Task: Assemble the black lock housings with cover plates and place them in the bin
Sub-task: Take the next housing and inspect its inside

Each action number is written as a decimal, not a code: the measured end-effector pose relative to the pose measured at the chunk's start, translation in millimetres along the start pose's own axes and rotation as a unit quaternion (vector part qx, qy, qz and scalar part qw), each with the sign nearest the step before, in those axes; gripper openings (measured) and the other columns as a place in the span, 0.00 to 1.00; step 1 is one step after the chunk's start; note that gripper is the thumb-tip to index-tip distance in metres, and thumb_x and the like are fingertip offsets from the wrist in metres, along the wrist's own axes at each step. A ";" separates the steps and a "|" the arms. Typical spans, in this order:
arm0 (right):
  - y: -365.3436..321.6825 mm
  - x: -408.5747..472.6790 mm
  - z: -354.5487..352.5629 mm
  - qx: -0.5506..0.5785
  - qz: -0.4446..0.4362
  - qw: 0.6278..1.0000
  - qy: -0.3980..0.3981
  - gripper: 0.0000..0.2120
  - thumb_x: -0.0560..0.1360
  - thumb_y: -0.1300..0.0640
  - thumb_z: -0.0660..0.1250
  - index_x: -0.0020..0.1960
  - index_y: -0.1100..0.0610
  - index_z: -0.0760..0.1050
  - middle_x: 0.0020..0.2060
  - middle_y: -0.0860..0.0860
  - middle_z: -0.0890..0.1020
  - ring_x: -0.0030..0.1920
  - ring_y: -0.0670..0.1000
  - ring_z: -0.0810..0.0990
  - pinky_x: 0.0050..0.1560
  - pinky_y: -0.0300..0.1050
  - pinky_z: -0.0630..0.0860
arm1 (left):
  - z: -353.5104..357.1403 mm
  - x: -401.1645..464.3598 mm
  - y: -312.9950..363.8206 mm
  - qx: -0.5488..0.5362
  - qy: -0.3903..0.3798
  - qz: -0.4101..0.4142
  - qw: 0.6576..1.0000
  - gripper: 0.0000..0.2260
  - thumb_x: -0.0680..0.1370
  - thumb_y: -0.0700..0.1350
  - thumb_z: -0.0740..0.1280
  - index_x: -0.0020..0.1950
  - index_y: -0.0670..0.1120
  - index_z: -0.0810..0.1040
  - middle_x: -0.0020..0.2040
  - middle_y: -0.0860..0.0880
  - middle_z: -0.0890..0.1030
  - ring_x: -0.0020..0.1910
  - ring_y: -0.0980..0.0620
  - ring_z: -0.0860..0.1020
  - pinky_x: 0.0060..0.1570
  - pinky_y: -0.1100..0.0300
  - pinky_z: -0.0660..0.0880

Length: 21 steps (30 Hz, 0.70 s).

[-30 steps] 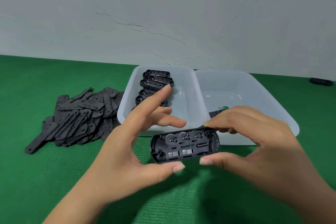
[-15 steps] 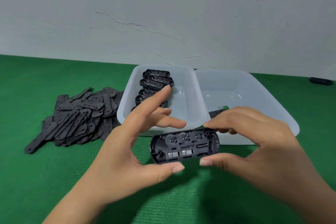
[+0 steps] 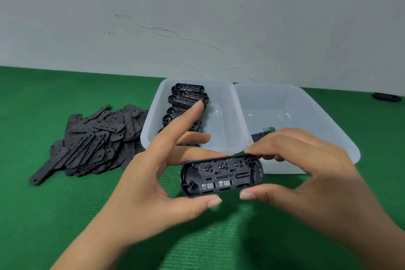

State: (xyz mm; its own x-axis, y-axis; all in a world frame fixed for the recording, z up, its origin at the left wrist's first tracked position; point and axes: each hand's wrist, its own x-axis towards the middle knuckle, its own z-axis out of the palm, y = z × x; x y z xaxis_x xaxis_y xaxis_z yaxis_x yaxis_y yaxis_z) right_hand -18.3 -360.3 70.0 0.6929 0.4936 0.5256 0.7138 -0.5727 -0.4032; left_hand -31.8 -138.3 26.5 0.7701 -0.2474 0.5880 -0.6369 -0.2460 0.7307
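Honestly tight from where I sit: my left hand [image 3: 149, 184] and right hand [image 3: 311, 173] sit right in front of both bins. The left bin [image 3: 236, 116] has stacked housings [image 3: 186, 98] hogging its left half; the right half is open. The right bin [image 3: 317, 112] is mostly open. The cover plates [image 3: 92, 140] pile blocks the desk [image 3: 43, 215] left of the bins; the near desk is open green.

I see a ribbed green mat [image 3: 65, 215] covering the surface across the whole lower frame, up to a pale wall. At centre left, a heap of flat dark grey elongated cover plates [image 3: 94, 140] lies on it. Just right of that heap, two translucent white plastic bins sit side by side, touching: the left bin [image 3: 228, 116] and the right bin [image 3: 328, 120]. At far right I see a small black object [image 3: 386, 97], too small to identify.
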 end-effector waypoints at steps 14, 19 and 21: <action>-2.8 1.0 0.5 0.005 0.003 1.000 0.013 0.21 0.63 0.39 0.70 0.48 0.52 0.81 0.44 0.38 0.79 0.45 0.44 0.78 0.40 0.42 0.74 | 0.5 0.8 2.6 -0.002 0.019 0.002 1.000 0.42 0.65 0.50 0.76 0.75 0.50 0.59 0.53 0.57 0.83 0.61 0.49 0.76 0.65 0.65 0.65; -3.9 1.0 0.9 0.002 0.002 1.000 0.014 0.21 0.63 0.39 0.70 0.47 0.53 0.81 0.43 0.39 0.79 0.44 0.45 0.78 0.39 0.42 0.74 | 0.0 1.0 4.4 0.002 0.020 0.001 1.000 0.42 0.66 0.51 0.76 0.76 0.50 0.59 0.53 0.57 0.83 0.61 0.49 0.76 0.65 0.64 0.66; -4.2 0.9 0.4 0.003 0.004 1.000 0.014 0.21 0.63 0.39 0.70 0.48 0.52 0.81 0.43 0.39 0.79 0.44 0.45 0.78 0.39 0.42 0.74 | 0.0 0.9 4.9 0.003 0.022 -0.001 1.000 0.42 0.66 0.52 0.76 0.76 0.51 0.59 0.53 0.57 0.83 0.62 0.49 0.76 0.65 0.63 0.66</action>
State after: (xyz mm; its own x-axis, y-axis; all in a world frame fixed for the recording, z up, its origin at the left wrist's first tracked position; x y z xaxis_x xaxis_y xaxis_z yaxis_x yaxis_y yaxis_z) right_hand -20.7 -357.1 71.8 0.6962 0.4697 0.5428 0.7082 -0.5733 -0.4121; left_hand -34.2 -139.7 30.7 0.7722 -0.2060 0.6011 -0.6354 -0.2519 0.7299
